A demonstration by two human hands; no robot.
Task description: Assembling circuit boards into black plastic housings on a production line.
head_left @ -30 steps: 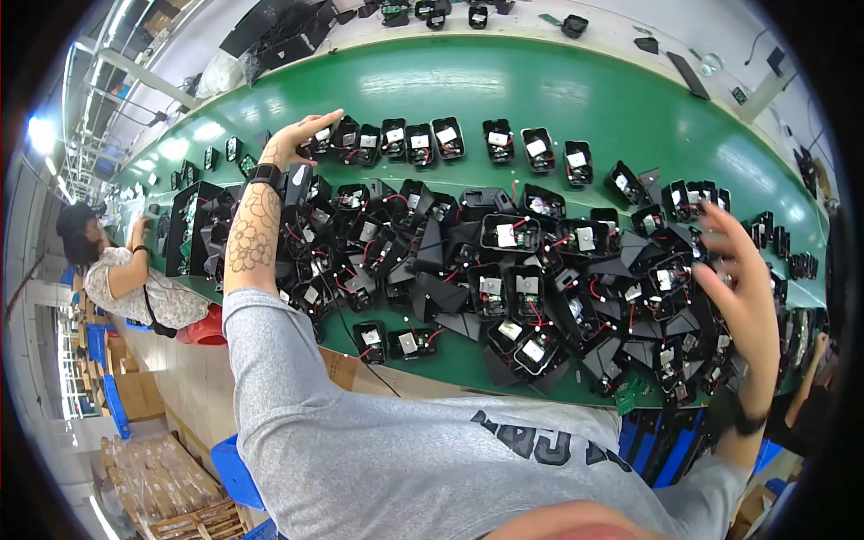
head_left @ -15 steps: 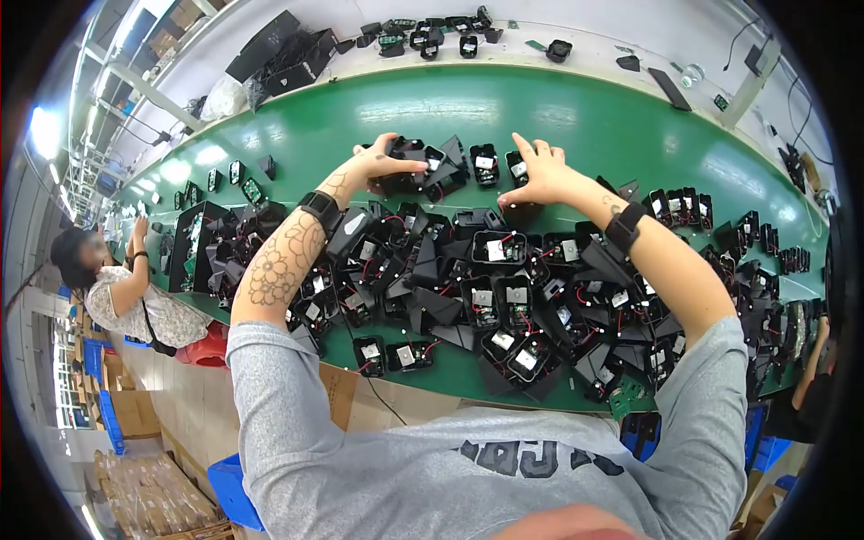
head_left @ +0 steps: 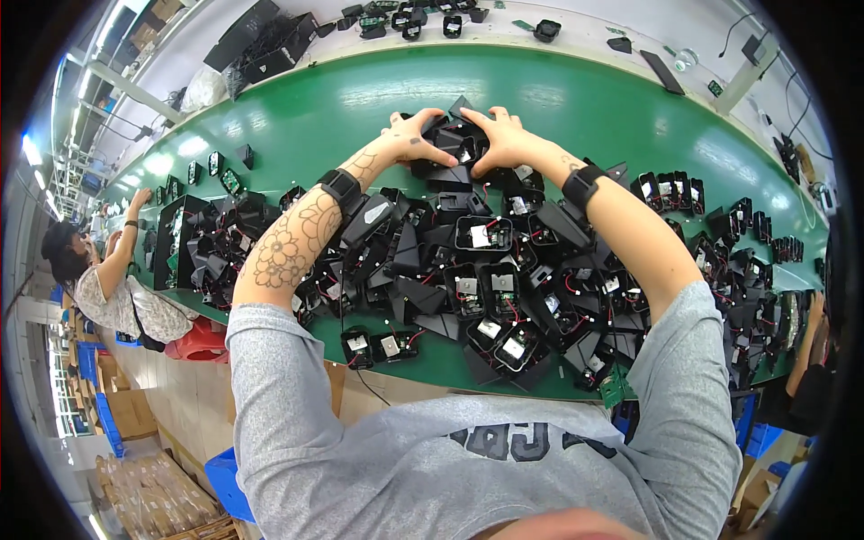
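At the far edge of the heap, my left hand (head_left: 416, 140) curls round the left side of a small cluster of black plastic housings (head_left: 450, 139). From the other side my right hand (head_left: 506, 142) presses on the same cluster, thumb and fingers bent about it. Some fingertips are hidden behind the housings. Nearer me spreads a large heap of similar black housings, several open, showing green circuit boards, silvery-white blocks and red wires; one open housing (head_left: 482, 235) lies face up near the middle. Two more open housings, one of them a wired housing (head_left: 391, 346), lie by the front edge.
The green table (head_left: 360, 90) curves across the view. Small housings (head_left: 668, 193) stand in a row at right. A black box (head_left: 180, 243) with green boards is at left, near a co-worker (head_left: 108, 279). Another person's arm (head_left: 807, 346) shows at far right. A shelf (head_left: 504, 31) holds more parts.
My hands have come closer together, the right one moving left. The housings between them, which stood apart, are now bunched. The whole view has shifted slightly.
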